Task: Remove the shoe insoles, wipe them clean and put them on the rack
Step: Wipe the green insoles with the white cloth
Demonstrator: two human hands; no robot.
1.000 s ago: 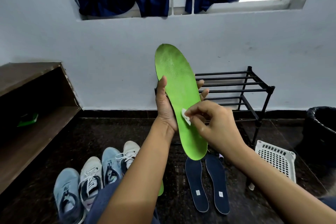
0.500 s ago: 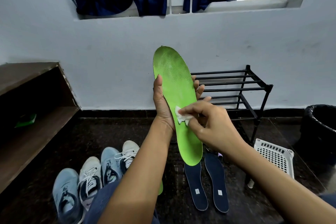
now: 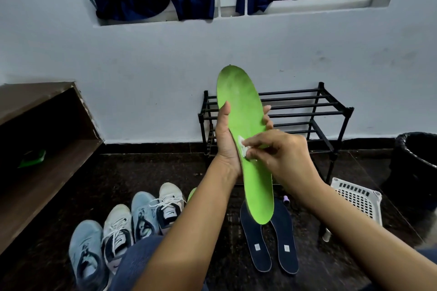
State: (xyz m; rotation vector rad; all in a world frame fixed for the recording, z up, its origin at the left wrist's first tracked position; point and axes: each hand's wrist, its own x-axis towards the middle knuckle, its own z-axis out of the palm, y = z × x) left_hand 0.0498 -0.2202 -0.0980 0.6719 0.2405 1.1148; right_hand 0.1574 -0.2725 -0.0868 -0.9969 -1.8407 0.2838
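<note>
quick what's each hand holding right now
Left hand: closed around the green insole, holding it up.
Right hand: pinching a small white wipe against that insole.

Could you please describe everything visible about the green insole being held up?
The green insole is long, flat and bright green, foam-like, with faint grey scuffing near its rounded top. It stands nearly upright before the black rack. The left hand grips its middle from behind; the right hand presses a small white wipe against its face.
</note>
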